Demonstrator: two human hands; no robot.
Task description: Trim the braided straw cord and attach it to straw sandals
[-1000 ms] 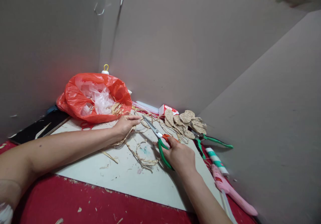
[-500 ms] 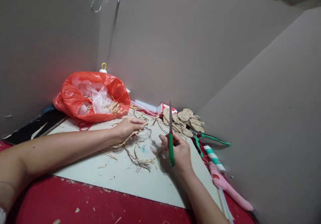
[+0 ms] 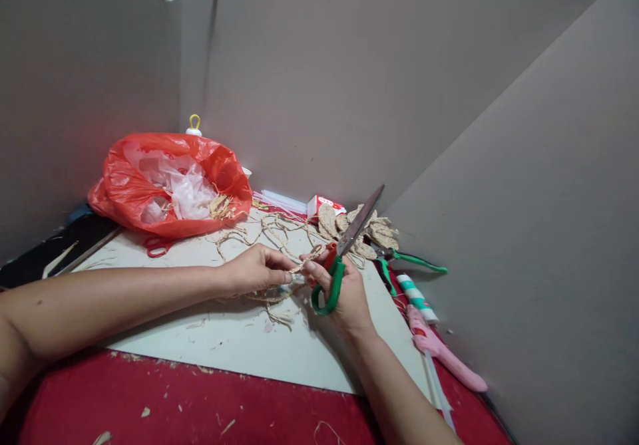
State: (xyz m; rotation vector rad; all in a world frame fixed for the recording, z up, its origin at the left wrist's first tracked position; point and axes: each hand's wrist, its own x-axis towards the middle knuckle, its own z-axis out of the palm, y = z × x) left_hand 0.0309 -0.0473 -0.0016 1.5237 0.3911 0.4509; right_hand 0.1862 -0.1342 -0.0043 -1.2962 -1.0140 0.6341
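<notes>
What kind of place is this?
Probably a craft corner: there's a pink glue gun, scissors in the right hand, and coiled straw-like pieces near the wall.

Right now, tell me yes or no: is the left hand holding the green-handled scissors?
No, the right hand holds the green-handled scissors, while the left hand pinches a braided cord.

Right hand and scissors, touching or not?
Touching. The head view shows the scissors held up off the board, their green handle against the right hand.
</notes>
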